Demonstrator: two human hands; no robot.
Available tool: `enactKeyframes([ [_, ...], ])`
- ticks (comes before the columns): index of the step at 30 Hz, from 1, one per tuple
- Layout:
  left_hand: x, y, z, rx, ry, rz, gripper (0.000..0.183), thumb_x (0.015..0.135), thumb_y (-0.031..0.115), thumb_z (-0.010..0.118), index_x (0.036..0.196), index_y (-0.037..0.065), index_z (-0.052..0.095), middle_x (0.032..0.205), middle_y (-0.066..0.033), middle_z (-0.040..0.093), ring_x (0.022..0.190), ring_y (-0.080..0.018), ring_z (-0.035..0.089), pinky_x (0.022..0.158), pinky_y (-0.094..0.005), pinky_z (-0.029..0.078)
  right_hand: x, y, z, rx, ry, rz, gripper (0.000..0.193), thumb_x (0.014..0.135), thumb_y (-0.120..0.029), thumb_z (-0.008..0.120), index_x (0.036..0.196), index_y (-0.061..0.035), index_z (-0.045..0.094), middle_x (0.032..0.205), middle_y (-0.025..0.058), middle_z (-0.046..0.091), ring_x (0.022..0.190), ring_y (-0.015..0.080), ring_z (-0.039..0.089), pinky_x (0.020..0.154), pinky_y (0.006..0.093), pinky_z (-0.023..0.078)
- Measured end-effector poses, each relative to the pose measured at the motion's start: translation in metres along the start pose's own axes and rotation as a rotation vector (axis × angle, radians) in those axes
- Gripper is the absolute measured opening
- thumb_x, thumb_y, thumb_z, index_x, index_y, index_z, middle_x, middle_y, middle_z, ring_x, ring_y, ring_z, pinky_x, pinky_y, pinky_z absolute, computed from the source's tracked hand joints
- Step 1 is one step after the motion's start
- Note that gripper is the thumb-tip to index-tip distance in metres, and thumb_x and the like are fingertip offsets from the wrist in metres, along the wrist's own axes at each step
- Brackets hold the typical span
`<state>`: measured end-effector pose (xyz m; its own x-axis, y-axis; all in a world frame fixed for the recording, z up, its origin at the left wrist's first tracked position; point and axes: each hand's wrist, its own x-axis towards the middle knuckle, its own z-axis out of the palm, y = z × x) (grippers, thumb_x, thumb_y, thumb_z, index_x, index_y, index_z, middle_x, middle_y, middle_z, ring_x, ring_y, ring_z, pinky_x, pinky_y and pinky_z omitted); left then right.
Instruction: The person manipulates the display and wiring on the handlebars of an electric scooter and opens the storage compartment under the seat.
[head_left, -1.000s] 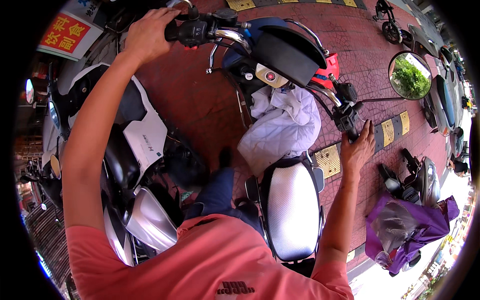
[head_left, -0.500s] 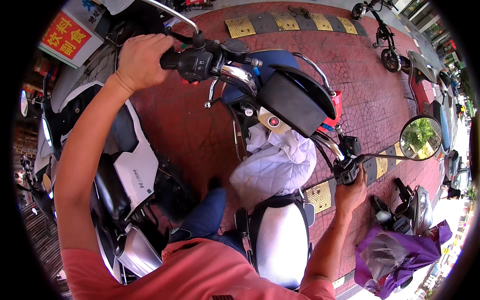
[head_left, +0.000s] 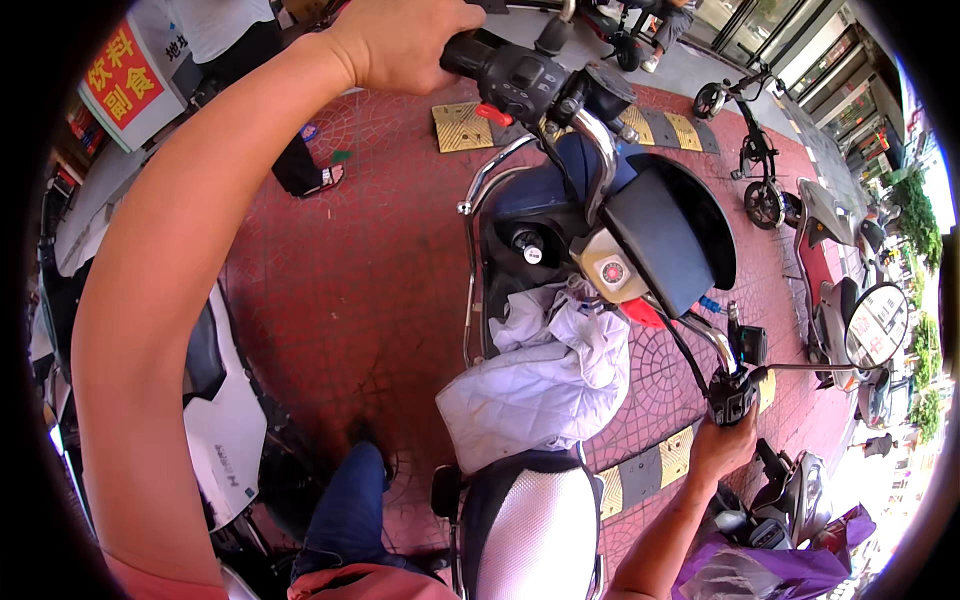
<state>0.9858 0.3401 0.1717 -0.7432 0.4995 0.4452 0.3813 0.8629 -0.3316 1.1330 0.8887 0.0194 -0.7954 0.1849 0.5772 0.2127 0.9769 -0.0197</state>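
Note:
My left hand (head_left: 405,45) is closed round the left handlebar grip (head_left: 468,55) of an electric scooter, beside a black switch block (head_left: 525,80) with a red button. My right hand (head_left: 725,445) is wrapped round the right end of the same handlebar, below its switch block (head_left: 732,395); the grip there is mostly hidden. Between the hands is the black dash panel (head_left: 650,235). A white quilted cover (head_left: 545,385) hangs in front of the seat (head_left: 535,540). The handlebar is turned, its left end far forward and its right end nearer me. I stand left of the scooter.
A parked white scooter (head_left: 228,450) is close on my left. At the upper left stands a person in black trousers (head_left: 245,60). Yellow-and-black speed bumps (head_left: 640,480) cross the red paving. A small black bike (head_left: 760,160) and a purple-covered scooter (head_left: 790,570) are on the right.
The handlebar's left end has swung forward and right, with my left arm stretched after it. The view has shifted forward; the white scooter sits lower, and the standing person shows more.

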Motion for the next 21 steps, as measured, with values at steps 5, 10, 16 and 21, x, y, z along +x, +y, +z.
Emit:
enactKeyframes([
  [5,-0.110,0.060,0.057,-0.058,0.021,0.004,0.024,0.079,0.033,0.071,0.075,0.012,0.062,0.069,-0.0087,0.065,0.065,-0.0304,0.068,0.060,-0.0435,0.055,-0.120,0.007,0.001,-0.050,-0.065,0.045,0.040,0.081,-0.029,0.077,0.115,-0.0093,0.071,0.086,0.0244,0.071,0.082,0.0477,0.067,0.069,0.0584,0.048],
  [10,-0.185,0.067,0.111,-0.162,-0.032,-0.302,0.023,0.071,0.034,0.075,0.081,0.013,0.069,0.079,-0.0115,0.073,0.077,-0.0362,0.071,0.068,-0.0482,0.055,-0.107,-0.004,0.060,-0.029,-0.064,-0.037,0.038,0.084,-0.022,0.073,0.120,-0.0099,0.069,0.100,0.0227,0.072,0.092,0.0474,0.067,0.075,0.0589,0.048],
  [16,-0.249,0.137,0.035,-0.251,-0.053,-0.400,0.026,0.071,0.028,0.076,0.090,0.011,0.071,0.081,-0.0104,0.074,0.079,-0.0340,0.073,0.071,-0.0466,0.056,-0.058,0.028,-0.002,0.033,-0.102,-0.111,0.049,0.085,-0.007,0.066,0.133,-0.0053,0.061,0.121,0.0236,0.068,0.114,0.0453,0.063,0.094,0.0545,0.049],
  [21,-0.293,0.185,0.048,-0.270,-0.092,-0.464,0.029,0.076,0.030,0.078,0.094,0.009,0.070,0.083,-0.0115,0.074,0.081,-0.0352,0.073,0.073,-0.0476,0.055,-0.033,0.055,0.030,-0.063,-0.027,-0.231,0.052,0.083,-0.010,0.071,0.134,-0.0115,0.062,0.118,0.0159,0.070,0.112,0.0413,0.066,0.091,0.0536,0.051],
])
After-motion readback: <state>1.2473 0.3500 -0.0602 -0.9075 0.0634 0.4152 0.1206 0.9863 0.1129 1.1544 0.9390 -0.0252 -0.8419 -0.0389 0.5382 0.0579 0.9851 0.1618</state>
